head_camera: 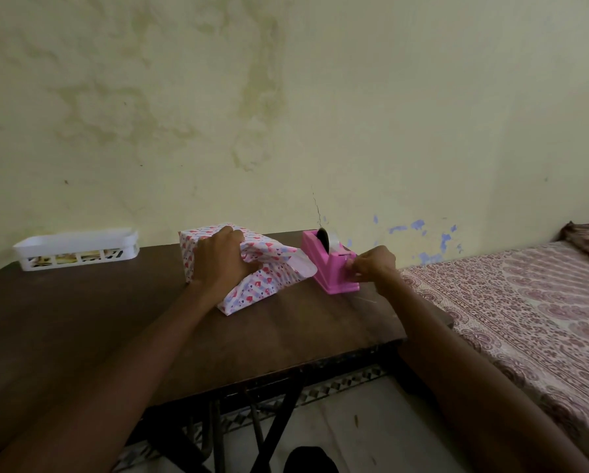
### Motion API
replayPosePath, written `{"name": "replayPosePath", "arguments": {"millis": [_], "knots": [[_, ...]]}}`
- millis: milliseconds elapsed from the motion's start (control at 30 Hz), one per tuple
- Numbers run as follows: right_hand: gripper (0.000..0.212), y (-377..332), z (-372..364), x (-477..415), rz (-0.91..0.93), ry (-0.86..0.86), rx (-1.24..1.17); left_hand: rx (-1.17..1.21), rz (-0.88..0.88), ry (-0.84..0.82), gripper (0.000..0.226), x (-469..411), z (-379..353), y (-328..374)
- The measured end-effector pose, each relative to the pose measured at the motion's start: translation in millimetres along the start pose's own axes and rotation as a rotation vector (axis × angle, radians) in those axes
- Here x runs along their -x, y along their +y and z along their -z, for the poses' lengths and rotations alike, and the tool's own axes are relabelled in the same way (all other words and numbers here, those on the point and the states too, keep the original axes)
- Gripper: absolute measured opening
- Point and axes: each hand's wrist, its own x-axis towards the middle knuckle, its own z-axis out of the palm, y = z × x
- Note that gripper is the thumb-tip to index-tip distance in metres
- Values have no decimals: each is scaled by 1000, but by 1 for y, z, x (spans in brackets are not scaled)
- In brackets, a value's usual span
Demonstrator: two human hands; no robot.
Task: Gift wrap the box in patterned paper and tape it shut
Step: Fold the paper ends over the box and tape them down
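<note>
the wrapping paper [269, 288] on the box is white, striped in pale blue and lilac and scattered with pink and red hearts. its turned-back flap [305, 264] shows plain white. the tape dispenser [334, 278] is bright pink all over, with a black hub [322, 237] and a pale, cloudy tape roll [335, 242]. the table [98, 319] is dark brown wood on black legs [276, 421]. the slotted basket [78, 247] is white plastic. the wall [354, 97] is washed-out yellow-green with darker olive blotches and a few blue patches [419, 225] low down. the bedsheet [525, 302] is cream, printed with maroon paisley and floral bands. the floor [337, 421] is pale, edged with a black-and-white diamond strip [347, 380].
</note>
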Motion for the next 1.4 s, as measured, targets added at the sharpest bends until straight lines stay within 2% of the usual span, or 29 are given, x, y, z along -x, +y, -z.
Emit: {"name": "replayPosePath", "arguments": {"millis": [100, 300, 467, 567, 700, 833, 1233, 1400], "knots": [[21, 10, 2, 9, 53, 51, 137, 2, -2, -4, 59, 1, 2, 0], [18, 27, -1, 34, 206, 175, 37, -16, -17, 38, 57, 1, 0, 0], [11, -2, -14, 92, 432, -17, -149, -8, -27, 37, 55, 3, 3, 0], [10, -17, -24, 126, 576, -188, -284, -3, -18, 30, 55, 3, 4, 0], [12, -20, -45, 149, 669, -357, -314, -11, -15, 10, 60, 2, 5, 0], [15, -10, -68, 151, 575, -416, -312, -36, -34, 5, 62, 1, 7, -1], [8, -22, -112, 130, 241, -391, -331, -99, -69, 58, 64, -5, 7, -5], [8, -24, -117, 121, 190, -431, -294, -132, -58, 26, 70, -6, 9, -4]]}}
